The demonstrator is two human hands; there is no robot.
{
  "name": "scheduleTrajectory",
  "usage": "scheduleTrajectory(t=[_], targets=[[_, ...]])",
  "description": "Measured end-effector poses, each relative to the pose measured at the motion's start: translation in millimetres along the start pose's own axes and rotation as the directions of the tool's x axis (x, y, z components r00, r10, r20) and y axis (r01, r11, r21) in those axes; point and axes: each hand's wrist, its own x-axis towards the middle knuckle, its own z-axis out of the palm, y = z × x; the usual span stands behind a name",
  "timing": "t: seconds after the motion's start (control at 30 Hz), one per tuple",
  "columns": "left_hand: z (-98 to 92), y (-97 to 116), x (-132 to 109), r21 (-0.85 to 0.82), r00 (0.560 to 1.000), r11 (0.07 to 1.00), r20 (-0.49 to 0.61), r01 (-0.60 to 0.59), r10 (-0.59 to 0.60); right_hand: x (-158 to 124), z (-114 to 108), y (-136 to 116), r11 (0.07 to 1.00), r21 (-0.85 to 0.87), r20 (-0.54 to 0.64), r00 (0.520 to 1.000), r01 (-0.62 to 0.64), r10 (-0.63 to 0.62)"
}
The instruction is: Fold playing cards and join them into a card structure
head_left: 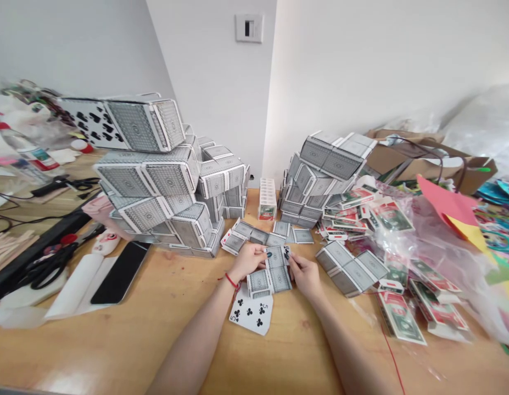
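Note:
Near the table's middle, a piece of joined playing cards (275,258) with grey patterned backs is held between my two hands. My left hand (246,264), with a red string on its wrist, grips the left edge in closed fingers. On the other side my right hand (307,274) pinches the right edge, where a black-suited card face shows. Another folded grey card (258,281) sits against the lower left of this piece. Under it a five of clubs (250,311) lies face up. More folded cards (260,237) lie just beyond my hands.
Stacked card boxes rise at left (155,181) and right (320,170). A folded card block (353,269) and red-green card packs (398,315) lie to the right beside plastic wrap. At left are a black phone (120,272) and scissors (52,260).

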Motion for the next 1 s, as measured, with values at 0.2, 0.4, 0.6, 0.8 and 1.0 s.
scheduleTrajectory(t=[0.2, 0.4, 0.6, 0.8, 1.0], targets=[[-1.4, 3.9, -0.8, -0.049, 1.0, 0.998, -0.014, 0.026, -0.026, 2.0, -3.5, -8.5, 0.911, 0.342, 0.197, 0.965, -0.231, 0.171], [-2.9, 7.5, -2.9, -0.051, 0.999, 0.999, 0.034, 0.014, -0.012, 10.4, -2.2, -4.4, 0.638, 0.622, 0.347, 0.89, -0.454, 0.296], [-0.4, 4.8, -3.1, 0.038, 1.0, 0.999, 0.015, -0.022, 0.022, 9.8, -2.3, -4.7, 0.622, 0.568, 0.485, 0.83, -0.538, 0.275], [1.2, 5.4, -5.2, 0.044, 0.999, 0.999, 0.032, -0.027, 0.026, 11.7, 1.3, -7.8, 0.73, 0.521, 0.351, 0.89, -0.444, 0.291], [1.3, 3.4, -3.6, 0.053, 1.0, 0.998, 0.013, -0.026, 0.025, 14.1, 6.6, -3.6, 0.882, 0.353, 0.194, 0.946, -0.313, 0.259]])
